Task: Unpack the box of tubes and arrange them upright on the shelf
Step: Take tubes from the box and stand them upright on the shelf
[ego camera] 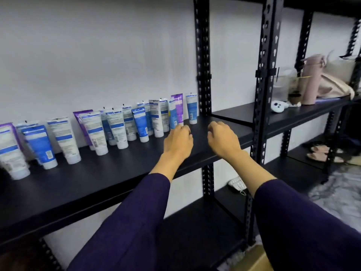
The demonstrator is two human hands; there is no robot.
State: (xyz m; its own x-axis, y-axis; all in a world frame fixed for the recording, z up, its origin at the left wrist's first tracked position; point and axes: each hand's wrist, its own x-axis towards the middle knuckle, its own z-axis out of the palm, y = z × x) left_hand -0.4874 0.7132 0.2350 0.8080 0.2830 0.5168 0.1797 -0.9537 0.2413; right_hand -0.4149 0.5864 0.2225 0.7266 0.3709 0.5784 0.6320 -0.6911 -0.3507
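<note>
Several tubes, white, blue and purple, stand cap-down in a loose row along the back of the black shelf. The rightmost white tube stands by the black upright. My left hand hovers over the shelf just in front of a light-blue tube, fingers loosely curled, holding nothing. My right hand hangs over the shelf's right end, fingers also curled and empty. A corner of the cardboard box shows at the bottom, below my right sleeve.
Black slotted uprights divide this bay from the right one, where a pink bottle, a beige bag and a small white device sit. Sandals lie on a lower shelf. A white cloth lies on the shelf below.
</note>
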